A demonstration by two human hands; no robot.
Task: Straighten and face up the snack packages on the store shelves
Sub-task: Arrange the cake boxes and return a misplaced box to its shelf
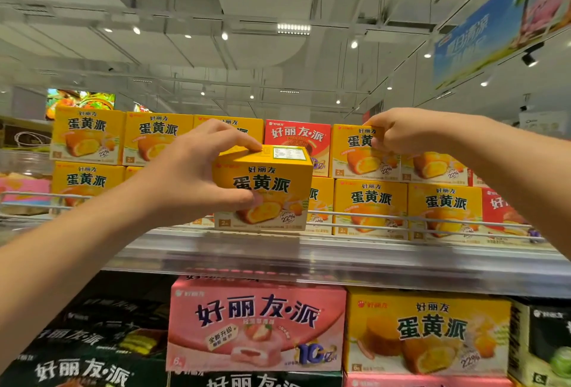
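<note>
On the left of the top shelf (340,250), yellow boxes (88,136) stand stacked two high behind a wire rail (370,216), and the left hand (197,170) grasps one yellow box (268,189) at its left end, fingers over the top edge and thumb on the front, holding it forward of the row with its front facing out. Just right of it a red box (298,136) sits in the upper row, and the right hand (404,131) pinches the top corner of another yellow upper-row box (361,152). Below the shelf sit a pink box (256,325) and a large yellow box (429,331).
</note>
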